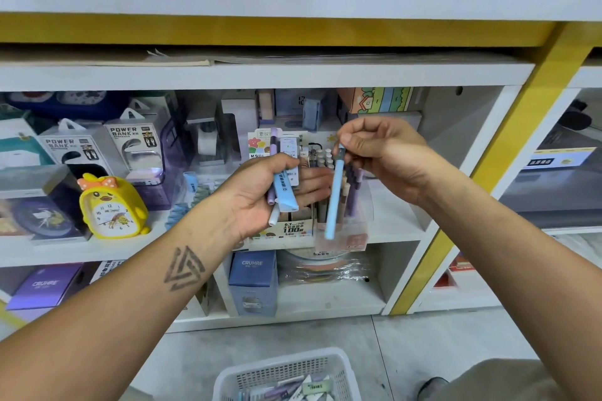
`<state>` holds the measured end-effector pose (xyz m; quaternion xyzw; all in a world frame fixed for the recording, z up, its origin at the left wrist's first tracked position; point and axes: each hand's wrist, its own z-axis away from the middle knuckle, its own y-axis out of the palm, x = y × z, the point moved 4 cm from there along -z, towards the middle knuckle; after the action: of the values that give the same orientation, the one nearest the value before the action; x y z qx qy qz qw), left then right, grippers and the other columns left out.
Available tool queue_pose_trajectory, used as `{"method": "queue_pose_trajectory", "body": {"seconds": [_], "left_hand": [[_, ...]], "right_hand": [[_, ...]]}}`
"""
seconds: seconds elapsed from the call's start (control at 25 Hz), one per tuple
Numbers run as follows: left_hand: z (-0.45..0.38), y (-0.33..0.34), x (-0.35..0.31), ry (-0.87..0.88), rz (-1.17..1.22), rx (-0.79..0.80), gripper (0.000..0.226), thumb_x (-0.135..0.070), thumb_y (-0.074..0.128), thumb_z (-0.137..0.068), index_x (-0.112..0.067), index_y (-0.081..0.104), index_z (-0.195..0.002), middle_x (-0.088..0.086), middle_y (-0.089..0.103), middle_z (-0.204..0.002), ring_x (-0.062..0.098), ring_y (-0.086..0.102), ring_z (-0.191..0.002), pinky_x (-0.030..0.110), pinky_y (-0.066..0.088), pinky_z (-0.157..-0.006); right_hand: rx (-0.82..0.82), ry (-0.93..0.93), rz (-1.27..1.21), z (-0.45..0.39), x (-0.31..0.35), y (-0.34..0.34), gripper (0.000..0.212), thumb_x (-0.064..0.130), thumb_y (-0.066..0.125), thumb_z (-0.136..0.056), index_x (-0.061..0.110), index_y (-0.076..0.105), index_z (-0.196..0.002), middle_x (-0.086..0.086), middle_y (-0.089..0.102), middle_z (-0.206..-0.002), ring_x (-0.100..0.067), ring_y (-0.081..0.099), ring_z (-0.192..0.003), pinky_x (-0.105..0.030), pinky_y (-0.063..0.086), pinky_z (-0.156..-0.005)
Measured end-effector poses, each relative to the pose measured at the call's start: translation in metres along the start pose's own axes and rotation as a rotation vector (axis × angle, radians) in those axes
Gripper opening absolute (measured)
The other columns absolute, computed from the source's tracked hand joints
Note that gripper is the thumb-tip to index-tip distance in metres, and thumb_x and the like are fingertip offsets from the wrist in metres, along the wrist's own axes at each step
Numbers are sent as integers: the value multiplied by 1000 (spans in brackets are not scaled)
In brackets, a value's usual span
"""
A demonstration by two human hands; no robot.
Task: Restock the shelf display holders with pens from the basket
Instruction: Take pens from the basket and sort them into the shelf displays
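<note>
My right hand (384,153) pinches the top end of a light blue pen (335,202), which hangs upright in front of a clear display holder (353,238) filled with several purple and beige pens. My left hand (260,198) grips a small bundle: a light blue triangular pen box (285,192), a purple pen (273,153) and a white pen tip sticking out below. Both hands are in front of the middle shelf. A white mesh basket (286,371) with several pen boxes sits on the floor at the bottom of the view.
A cardboard lead box (291,228) marked 100 stands left of the holder. A yellow duck alarm clock (110,205) and power bank boxes (133,146) fill the shelf's left side. Blue CRUHRE boxes (252,283) are on the lower shelf. A yellow post (508,146) bounds the unit.
</note>
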<state>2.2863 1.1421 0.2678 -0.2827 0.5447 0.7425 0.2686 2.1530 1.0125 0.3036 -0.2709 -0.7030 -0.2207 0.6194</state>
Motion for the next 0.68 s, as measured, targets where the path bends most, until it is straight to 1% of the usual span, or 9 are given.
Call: {"method": "queue_pose_trajectory", "body": {"seconds": [0.08,0.16,0.28,0.32,0.36,0.48,0.56,0.6,0.68], "left_hand": [[-2,-6,-5,52,9,-73,23,-2,43,-100,7,48,-121,32,69,-108,40,72,-95,42,62,-68],[-3,-12,-9,87,-18,-138,18,-2,48,-99,6,52,-115,27,72,-101,33,75,-86,32,60,-58],[-4,-14,-7,97,-67,-185,11,-1,54,-95,4,57,-105,22,73,-90,25,73,-71,24,54,-46],[-5,-13,-6,94,-78,-188,11,-1,54,-95,4,58,-104,21,73,-88,23,72,-69,23,52,-44],[-7,-12,-4,90,-85,-188,11,-1,55,-94,5,58,-104,21,73,-88,22,72,-67,23,51,-43],[-12,-10,2,78,-95,-191,16,-1,56,-94,4,58,-108,21,73,-90,22,71,-66,22,51,-43],[-13,-9,6,77,-113,-189,18,-2,56,-94,5,58,-111,21,73,-89,23,71,-66,22,51,-44],[-14,-8,7,78,-121,-189,19,-1,56,-94,5,58,-111,21,73,-88,23,71,-65,22,51,-44],[-15,-7,9,85,-136,-188,17,-1,55,-94,5,59,-109,21,73,-86,23,71,-64,22,52,-45]], "right_hand": [[-72,-37,90,2,4,-13,9,-1,68,-90,2,71,-98,-11,70,-75,-17,59,-62,-24,47,-58],[-183,-88,247,6,10,-28,7,0,70,-89,4,72,-95,-9,71,-72,-17,59,-60,-26,49,-58],[-311,-159,416,9,12,-42,4,0,72,-89,3,71,-90,-20,70,-78,-22,64,-62,-35,57,-63],[-312,-172,432,10,11,-42,5,-1,72,-88,4,71,-90,-24,70,-81,-24,65,-64,-36,59,-66],[-300,-182,475,10,9,-41,7,1,73,-88,7,71,-88,-23,70,-82,-25,67,-66,-36,61,-69],[-244,-215,765,8,-2,-34,9,12,75,-89,21,72,-90,-2,73,-83,-16,71,-77,-31,61,-78],[-226,-255,864,7,-8,-30,7,17,74,-90,23,72,-95,3,72,-86,-9,69,-82,-28,59,-80],[-211,-270,888,6,-11,-28,8,18,73,-91,22,70,-98,3,72,-88,-8,68,-83,-30,58,-80],[-166,-280,936,3,-17,-26,9,17,70,-93,19,66,-101,-1,71,-89,-15,67,-85,-38,58,-80]]}}
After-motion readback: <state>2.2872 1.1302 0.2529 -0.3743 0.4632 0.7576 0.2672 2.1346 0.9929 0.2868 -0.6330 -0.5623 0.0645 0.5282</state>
